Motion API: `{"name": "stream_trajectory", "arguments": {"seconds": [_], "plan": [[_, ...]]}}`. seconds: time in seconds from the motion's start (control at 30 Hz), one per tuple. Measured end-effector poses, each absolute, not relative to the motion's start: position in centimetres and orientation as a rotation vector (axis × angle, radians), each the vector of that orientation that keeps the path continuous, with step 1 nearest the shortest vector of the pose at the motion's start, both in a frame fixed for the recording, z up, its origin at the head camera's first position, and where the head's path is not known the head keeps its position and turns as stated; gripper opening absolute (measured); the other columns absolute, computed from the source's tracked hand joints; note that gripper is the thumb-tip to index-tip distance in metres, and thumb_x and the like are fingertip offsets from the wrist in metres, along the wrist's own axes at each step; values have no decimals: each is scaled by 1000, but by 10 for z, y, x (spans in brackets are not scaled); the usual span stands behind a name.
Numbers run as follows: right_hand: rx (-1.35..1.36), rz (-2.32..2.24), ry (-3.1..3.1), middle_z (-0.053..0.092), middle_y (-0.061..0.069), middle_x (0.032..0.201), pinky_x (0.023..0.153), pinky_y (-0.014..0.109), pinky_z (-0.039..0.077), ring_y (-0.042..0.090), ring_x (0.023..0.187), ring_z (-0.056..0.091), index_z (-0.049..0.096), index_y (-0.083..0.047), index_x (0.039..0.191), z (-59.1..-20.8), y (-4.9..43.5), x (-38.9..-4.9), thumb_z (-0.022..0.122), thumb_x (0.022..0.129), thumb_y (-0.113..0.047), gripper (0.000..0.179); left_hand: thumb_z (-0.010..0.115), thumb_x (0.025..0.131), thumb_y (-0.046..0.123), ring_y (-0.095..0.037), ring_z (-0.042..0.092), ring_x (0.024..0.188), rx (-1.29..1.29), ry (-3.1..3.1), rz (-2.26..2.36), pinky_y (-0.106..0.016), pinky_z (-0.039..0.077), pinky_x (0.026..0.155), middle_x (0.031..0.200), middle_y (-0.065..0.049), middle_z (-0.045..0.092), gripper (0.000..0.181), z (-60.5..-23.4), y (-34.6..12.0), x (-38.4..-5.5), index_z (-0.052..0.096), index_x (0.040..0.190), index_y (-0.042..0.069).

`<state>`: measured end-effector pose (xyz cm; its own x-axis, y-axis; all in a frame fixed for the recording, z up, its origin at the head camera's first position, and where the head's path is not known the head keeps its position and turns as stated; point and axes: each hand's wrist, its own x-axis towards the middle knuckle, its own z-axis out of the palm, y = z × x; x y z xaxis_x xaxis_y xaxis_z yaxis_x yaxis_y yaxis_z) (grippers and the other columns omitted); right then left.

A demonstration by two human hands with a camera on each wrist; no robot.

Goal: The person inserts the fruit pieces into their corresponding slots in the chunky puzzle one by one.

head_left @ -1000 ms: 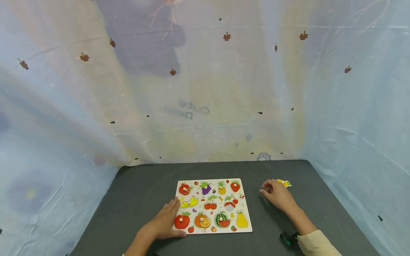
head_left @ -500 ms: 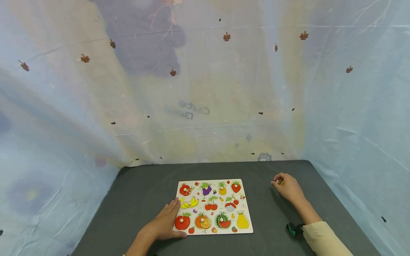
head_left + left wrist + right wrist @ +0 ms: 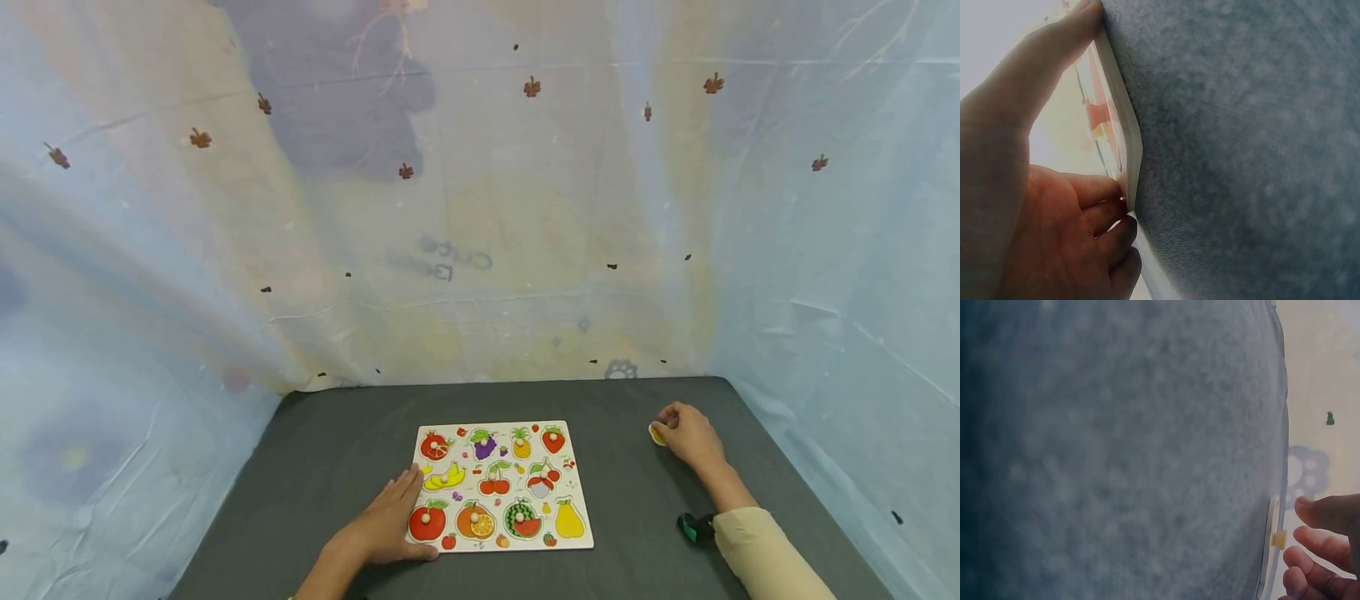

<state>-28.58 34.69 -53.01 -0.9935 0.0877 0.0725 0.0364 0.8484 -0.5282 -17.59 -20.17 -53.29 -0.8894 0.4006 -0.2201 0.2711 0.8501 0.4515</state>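
Note:
The white fruit puzzle board (image 3: pixel 512 543) lies flat on the dark table. My left hand (image 3: pixel 384 518) rests against its left side, fingers extended along the edge and thumb at the near left corner. In the left wrist view, the left hand's fingertips (image 3: pixel 1124 236) touch the board's edge. My right hand (image 3: pixel 693 435) is beside a yellow fruit-shaped puzzle piece (image 3: pixel 657 434), right of the board; the hand hides part of it. In the right wrist view, the piece (image 3: pixel 1269 547) lies flat with a small knob (image 3: pixel 1279 540), and the bent fingers stand slightly apart from that knob.
Several knobbed pieces sit in the board, among them an orange (image 3: pixel 475 520) and a watermelon (image 3: pixel 522 519). The pear picture (image 3: pixel 569 519) shows no knob. A dark band with green (image 3: pixel 694 528) is at the right wrist. Pale patterned curtains (image 3: pixel 480 333) surround the table.
My right hand has moved rightward, from left of the yellow piece to over and beside it, so the piece now shows left of the fingertips. My left hand and the board stay put.

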Motion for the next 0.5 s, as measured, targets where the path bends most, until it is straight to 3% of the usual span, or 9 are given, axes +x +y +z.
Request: {"name": "stream_trajectory", "arguments": {"seconds": [0.5], "plan": [[-181, 854, -2972, 69, 21, 102, 66, 49, 55, 30, 80, 65, 66, 2, 111, -531, 355, -290, 73, 102, -25, 29, 93, 77, 58, -42, 22, 162, 475, 2712, 591, -62, 18, 131, 176, -23, 21, 129, -535, -200, -176, 27, 166, -6]]}}
